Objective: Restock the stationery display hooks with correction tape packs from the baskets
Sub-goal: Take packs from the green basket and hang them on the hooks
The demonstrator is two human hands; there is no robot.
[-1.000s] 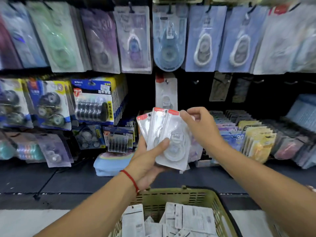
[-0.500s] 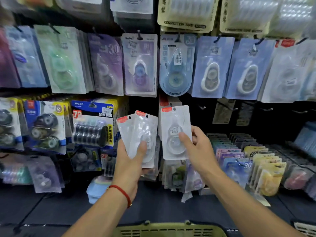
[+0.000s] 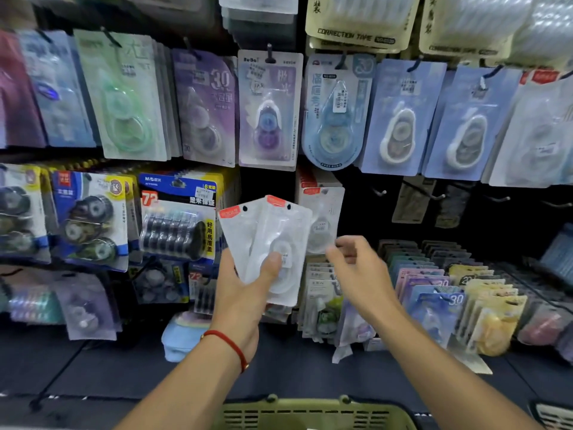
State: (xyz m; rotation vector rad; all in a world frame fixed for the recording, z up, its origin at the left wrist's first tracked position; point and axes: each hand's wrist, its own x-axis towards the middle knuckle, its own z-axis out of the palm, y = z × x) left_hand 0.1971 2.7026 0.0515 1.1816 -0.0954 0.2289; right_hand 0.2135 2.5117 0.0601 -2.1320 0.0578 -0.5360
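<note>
Upright, two packs point(image 3: 273, 243) stood fanned in the left hand point(image 3: 245, 293), long axes nearly vertical, red tabs and hang holes up, the rear one leaning left. Each was a clear, whitish blister sleeve over a pale round tape case, with a small white sticker near the thumb; the tab print was too blurred to read. The left thumb pressed across the front pack, fingers curled behind. The right hand point(image 3: 359, 271) hovered just beside them, fingers loosely bent, holding nothing. Behind it a third pack point(image 3: 322, 218) of the same kind hung on the wall. Above, beige cards point(image 3: 356, 23) read "CORRECTION TAPE"; a lilac card point(image 3: 268, 107) read "BeBe"; a blue-and-yellow box point(image 3: 179, 215) showed "M&G" and "72". A green basket point(image 3: 310, 414) rim sat at the bottom edge.
</note>
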